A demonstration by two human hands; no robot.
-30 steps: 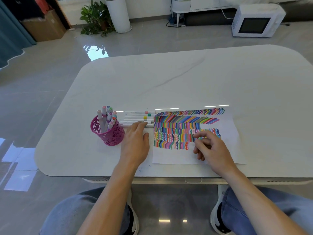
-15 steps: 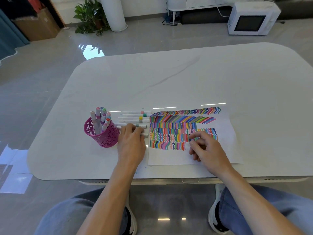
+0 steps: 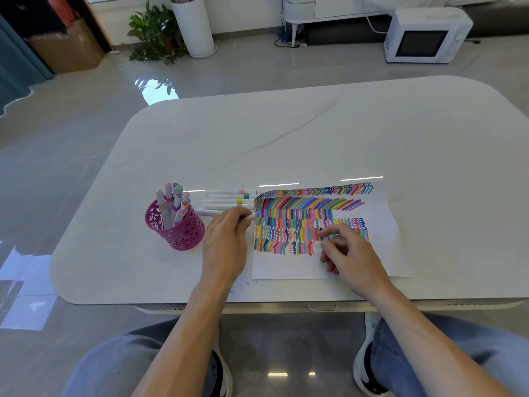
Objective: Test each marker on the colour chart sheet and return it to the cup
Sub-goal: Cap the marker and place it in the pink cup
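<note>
Left hand (image 3: 226, 242): fingers curled round a white marker (image 3: 248, 218) at the chart sheet's (image 3: 286, 267) left edge. Right hand (image 3: 350, 253) rests on the sheet, fingers bent; I cannot tell if it pinches anything. Loose markers (image 3: 229, 199) lie just beyond; pink cup (image 3: 180, 233) stands left.

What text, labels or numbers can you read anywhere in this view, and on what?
No text is readable.
White plastic markers lying in a row: faint barrel print, too small and blurred to read.
White marker gripped by the left hand: barrel hidden under the fingers.
White paper colour chart sheet: coloured strokes only, no words.
Pink perforated cup, white microwave: no label visible.
</note>
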